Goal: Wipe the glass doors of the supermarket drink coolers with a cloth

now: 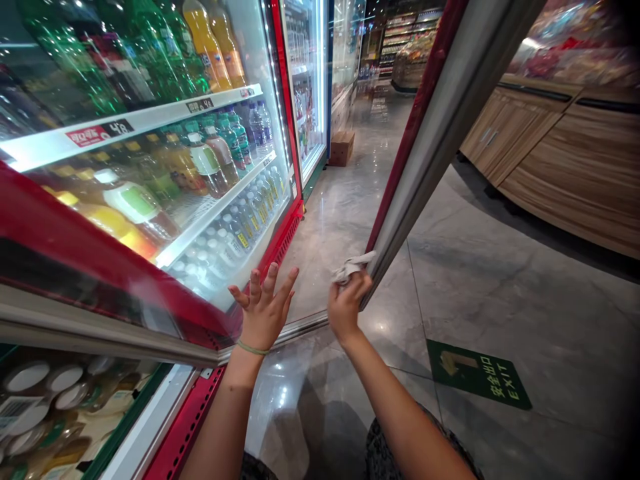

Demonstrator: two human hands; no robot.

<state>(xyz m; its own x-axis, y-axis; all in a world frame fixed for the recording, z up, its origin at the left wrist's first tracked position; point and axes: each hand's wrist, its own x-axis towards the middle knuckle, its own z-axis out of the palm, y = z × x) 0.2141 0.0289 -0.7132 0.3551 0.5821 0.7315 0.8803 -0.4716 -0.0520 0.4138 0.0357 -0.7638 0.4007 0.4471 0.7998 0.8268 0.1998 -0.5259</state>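
Observation:
A glass cooler door with a grey metal frame stands swung out before me. My right hand is closed around a crumpled whitish cloth, close against the lower part of that frame. With fingers spread, my left hand is raised in front of the glass near the door's bottom edge; whether it touches the glass I cannot tell. A thin greenish band circles the left wrist. Through the glass, a red-edged drinks cooler shows shelves of bottles.
At lower left, jars fill part of an open cooler. A green exit sign lies on the grey tiled floor. Wooden display counters stand at right, and a cardboard box sits farther down the aisle.

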